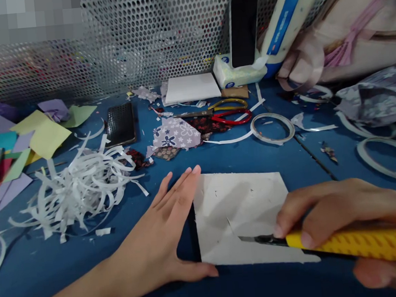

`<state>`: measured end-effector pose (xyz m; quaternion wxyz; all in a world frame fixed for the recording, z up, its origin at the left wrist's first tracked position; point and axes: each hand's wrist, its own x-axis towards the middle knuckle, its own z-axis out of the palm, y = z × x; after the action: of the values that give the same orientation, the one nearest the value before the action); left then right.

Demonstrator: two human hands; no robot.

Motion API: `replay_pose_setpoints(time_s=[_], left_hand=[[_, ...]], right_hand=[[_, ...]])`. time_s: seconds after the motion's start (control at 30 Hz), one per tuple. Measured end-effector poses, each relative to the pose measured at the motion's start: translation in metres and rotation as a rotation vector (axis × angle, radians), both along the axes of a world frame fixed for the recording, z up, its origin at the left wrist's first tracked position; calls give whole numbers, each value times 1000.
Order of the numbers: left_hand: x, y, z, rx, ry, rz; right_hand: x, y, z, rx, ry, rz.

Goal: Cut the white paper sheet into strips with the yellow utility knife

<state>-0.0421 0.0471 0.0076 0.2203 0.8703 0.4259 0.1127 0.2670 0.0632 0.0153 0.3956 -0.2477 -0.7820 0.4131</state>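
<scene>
A whitish rectangular piece of card [238,209] lies flat on the blue table, with a few small cut marks in its surface. Along its left edge my left hand [170,225] is spread, fingertips at the upper left corner and thumb at the lower left corner. My right hand [345,214] grips a yellow utility knife [366,244]. The blade, out of its black tip, points left over the lower middle of the card, near a short slit. Whether the blade touches the card I cannot tell.
Left of the card sits a heap of white paper strips [87,190], beside coloured papers [47,134]. Behind are a dark phone [121,123], red-and-yellow-handled scissors [231,113], fabric scraps [176,133] and a tape roll [273,128]. Another phone [244,29] leans upright at the back.
</scene>
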Motion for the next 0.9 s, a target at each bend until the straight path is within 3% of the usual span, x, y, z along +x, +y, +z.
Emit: replay_pose_setpoints(time_s=[0.1, 0.63, 0.9], left_hand=[[0, 0, -1, -3, -1, 4], [0, 1, -1, -9, 3, 6], [0, 2, -1, -13, -1, -14]], right_hand=[[3, 6, 3, 24, -32, 156], [7, 5, -1, -36, -16, 152], [12, 8, 8, 18, -47, 14]])
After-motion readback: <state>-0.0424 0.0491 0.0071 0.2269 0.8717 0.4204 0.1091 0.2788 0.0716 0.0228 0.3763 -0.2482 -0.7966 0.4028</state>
